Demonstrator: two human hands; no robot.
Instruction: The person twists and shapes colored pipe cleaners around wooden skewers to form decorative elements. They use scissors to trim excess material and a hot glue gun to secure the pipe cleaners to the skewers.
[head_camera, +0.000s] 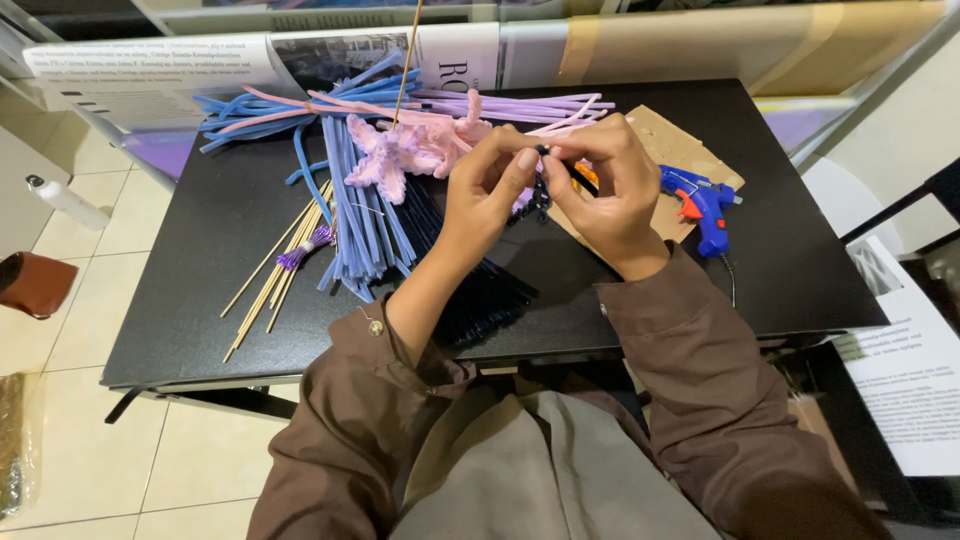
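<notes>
While both hands, left hand (490, 190) and right hand (605, 195), are pinching together on a black pipe cleaner (560, 165) above the counter (200, 280), she seems mid-twist, needing steady fingertip turning next.

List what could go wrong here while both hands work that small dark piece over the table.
1. The left hand and right hand pinch a small dark pipe-cleaner piece; its wire ends might prick the fingers.
2. The blue glue gun lies close to the right wrist; if hot, it could burn.
3. The wooden sticks reach near the table edge and could roll off.
</notes>
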